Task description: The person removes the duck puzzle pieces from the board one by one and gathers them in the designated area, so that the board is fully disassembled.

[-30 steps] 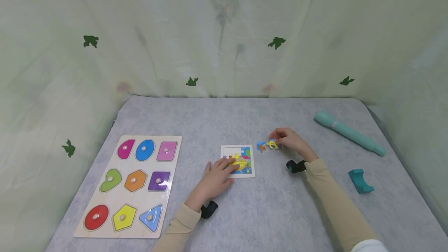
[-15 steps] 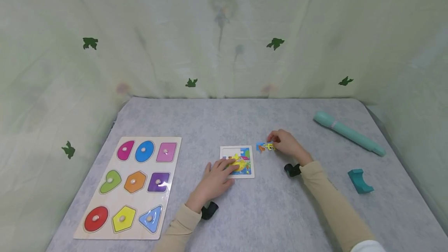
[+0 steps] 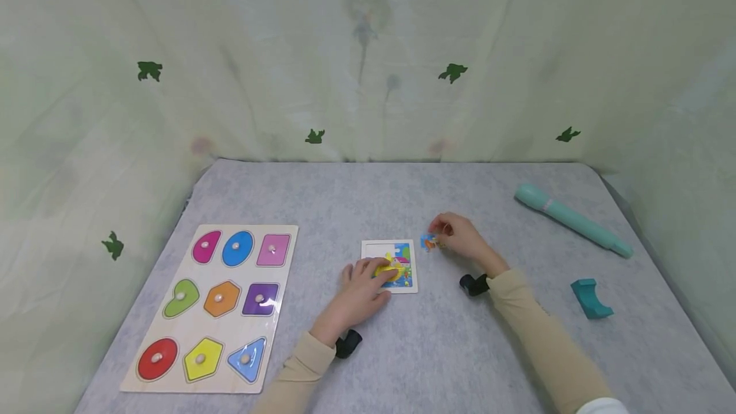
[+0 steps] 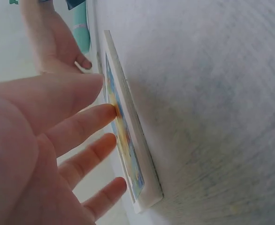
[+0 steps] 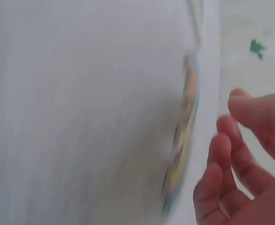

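Observation:
A small picture puzzle in a white frame (image 3: 415,280) lies on the table, yellow and blue pieces inside and a bare white part at its upper left. My left hand (image 3: 361,289) rests on it with fingers extended; the left wrist view shows its fingertips on the picture (image 4: 123,129). Just right of the frame lie loose jigsaw pieces (image 3: 427,243), one blue and orange, another yellow and mostly covered. Over them hovers my right hand (image 3: 457,235), fingers loosely bent. In the right wrist view, thumb and fingertips stand apart from the blurred pieces (image 5: 187,133).
At left lies a wooden shape board (image 3: 230,273) with several coloured knobbed shapes. A teal stick with a thick end (image 3: 575,219) lies at the back right. Nearer on that side is a teal block with a curved cut-out (image 3: 592,299). Pale curtains (image 3: 368,56) surround the table.
The right hand has moved left, and the yellow piece has shifted left against the blue and orange one. The left hand has slid slightly right on the puzzle.

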`<state>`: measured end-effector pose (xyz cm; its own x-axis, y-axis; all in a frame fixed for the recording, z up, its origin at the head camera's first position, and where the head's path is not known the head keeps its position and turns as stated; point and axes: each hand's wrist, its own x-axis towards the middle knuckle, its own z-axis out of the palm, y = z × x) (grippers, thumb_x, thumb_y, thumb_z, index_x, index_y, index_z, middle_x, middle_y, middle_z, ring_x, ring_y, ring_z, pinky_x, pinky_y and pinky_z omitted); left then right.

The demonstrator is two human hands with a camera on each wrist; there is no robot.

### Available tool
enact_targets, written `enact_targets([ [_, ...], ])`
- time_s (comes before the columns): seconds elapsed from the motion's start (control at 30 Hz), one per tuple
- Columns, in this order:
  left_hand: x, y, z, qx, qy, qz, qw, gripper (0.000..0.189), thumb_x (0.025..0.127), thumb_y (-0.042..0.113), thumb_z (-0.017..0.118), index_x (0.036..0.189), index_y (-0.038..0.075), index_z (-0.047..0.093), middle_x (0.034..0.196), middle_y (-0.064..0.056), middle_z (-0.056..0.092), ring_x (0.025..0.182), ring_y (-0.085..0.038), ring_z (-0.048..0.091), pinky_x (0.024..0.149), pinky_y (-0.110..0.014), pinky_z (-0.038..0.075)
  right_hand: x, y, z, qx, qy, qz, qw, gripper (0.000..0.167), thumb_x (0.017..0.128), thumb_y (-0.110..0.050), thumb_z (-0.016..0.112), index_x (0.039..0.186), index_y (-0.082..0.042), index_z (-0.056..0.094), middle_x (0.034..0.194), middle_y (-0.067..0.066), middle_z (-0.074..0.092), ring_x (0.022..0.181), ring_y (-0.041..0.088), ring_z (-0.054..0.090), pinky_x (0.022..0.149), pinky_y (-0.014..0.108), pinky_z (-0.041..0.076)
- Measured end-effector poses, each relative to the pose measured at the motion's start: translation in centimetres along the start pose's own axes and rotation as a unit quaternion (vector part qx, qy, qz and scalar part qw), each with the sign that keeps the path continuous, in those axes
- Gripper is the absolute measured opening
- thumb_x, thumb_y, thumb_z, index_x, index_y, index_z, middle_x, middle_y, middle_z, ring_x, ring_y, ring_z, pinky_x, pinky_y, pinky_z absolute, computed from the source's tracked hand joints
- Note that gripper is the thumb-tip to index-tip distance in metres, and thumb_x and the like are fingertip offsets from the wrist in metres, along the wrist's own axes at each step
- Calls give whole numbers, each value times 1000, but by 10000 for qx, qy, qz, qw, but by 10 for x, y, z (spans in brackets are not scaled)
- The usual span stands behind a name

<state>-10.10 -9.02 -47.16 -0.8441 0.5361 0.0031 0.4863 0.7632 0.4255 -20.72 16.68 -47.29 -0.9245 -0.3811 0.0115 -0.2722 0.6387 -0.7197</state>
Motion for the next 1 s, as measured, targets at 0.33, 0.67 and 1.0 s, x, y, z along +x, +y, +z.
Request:
enact_targets([
  [0.33,2,1,2,167,-103,179,9996,42,96,22,57,138,16,52,145,-2,42,132,-34,31,96,-61,24,6,-26,28,246,-950,-708,9926,20,83,3,64,100,-6,69,92,4,57,80,18,49,72,31,43],
  [0.67,2,2,4,157,-124,59,9998,44,96,24,59,139,17,52,145,-2,41,133,-34,29,95,-68,19,3,-42,37,-224,-1202,-429,9916,20,81,3,68,97,-9,68,97,8,48,80,19,45,70,31,41],
  [1.0,1,5,3,180,-168,-49,9997,45,95,23,59,139,17,52,146,-2,41,134,-34,29,96,-71,15,3,-46,42,-638,-988,-390,9923,21,80,3,71,91,-13,65,102,6,48,89,22,45,75,35,41],
])
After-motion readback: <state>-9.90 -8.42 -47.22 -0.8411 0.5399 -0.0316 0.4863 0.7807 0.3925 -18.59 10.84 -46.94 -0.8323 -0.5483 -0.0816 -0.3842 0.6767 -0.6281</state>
